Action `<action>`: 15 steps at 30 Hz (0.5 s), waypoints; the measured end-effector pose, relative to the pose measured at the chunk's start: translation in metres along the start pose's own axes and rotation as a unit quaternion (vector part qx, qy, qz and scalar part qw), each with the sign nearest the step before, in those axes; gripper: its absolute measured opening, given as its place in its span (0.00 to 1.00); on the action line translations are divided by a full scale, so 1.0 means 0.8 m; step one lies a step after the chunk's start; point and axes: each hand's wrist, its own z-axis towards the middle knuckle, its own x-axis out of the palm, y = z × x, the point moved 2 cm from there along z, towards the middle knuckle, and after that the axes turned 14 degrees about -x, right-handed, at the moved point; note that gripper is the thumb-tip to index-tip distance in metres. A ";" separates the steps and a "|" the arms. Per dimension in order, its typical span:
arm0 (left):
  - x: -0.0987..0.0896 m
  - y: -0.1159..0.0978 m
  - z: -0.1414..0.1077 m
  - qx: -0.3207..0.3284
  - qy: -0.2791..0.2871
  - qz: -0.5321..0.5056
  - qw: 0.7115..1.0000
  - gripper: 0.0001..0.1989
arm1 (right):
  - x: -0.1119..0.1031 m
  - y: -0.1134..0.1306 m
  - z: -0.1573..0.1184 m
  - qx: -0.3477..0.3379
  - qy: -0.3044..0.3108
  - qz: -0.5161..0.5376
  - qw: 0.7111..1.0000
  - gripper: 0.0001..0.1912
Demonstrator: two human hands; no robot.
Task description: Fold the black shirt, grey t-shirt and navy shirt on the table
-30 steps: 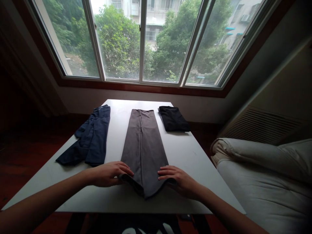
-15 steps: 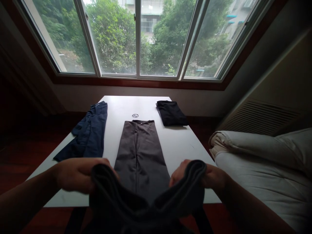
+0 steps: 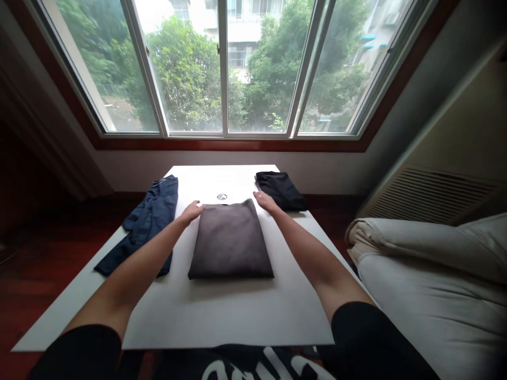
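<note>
Grey trousers [image 3: 232,243] lie doubled over in a compact block at the middle of the white table. My left hand [image 3: 193,211] is at their far left corner, fingers pinched on the cloth. At the far right corner, which stands up slightly, my right hand [image 3: 264,201] also has its fingers closed on the edge. Dark blue trousers [image 3: 152,219] are spread to the left, partly behind my left forearm. A folded black garment [image 3: 282,190] sits just beyond my right hand.
The white table [image 3: 233,316] stands below a wide window [image 3: 225,79]. A small round dark mark [image 3: 222,196] shows on the tabletop beyond the grey trousers. Pale padded bedding [image 3: 428,269] borders the table's right side, near a vented unit [image 3: 428,192].
My hands have carried the near end of the grey trousers away from me and laid it over the far part. The trousers now form a shorter block.
</note>
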 end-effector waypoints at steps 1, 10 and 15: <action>0.009 0.012 0.002 0.006 -0.013 0.013 1.000 0.28 | 0.011 -0.007 -0.002 0.012 0.000 -0.015 1.000 0.29; 0.080 0.037 -0.036 0.267 -0.126 0.260 0.919 0.25 | 0.092 0.017 -0.077 -0.187 0.004 -0.066 0.980 0.22; 0.112 0.048 -0.050 0.266 -0.025 0.316 0.910 0.34 | 0.121 0.033 -0.120 -0.239 0.070 -0.101 0.963 0.27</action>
